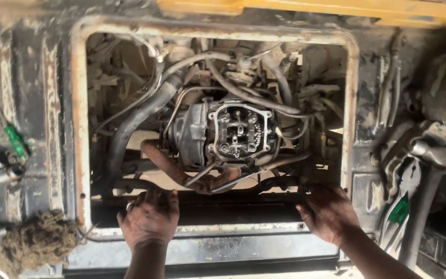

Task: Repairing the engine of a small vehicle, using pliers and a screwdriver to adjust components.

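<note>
Engine (236,133), its head uncovered, sits mid-opening inside the worn frame (81,129), while below it the left hand (150,217) and right hand (328,213) press flat and empty on the lower edge, seemingly bracing the person's lean.

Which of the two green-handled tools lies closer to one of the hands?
The green-handled pliers, beside the right hand; the green screwdriver lies far up on the left.

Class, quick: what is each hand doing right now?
Left hand: open, flat on the opening's lower edge, holding nothing.
Right hand: open, resting there too, empty.
</note>
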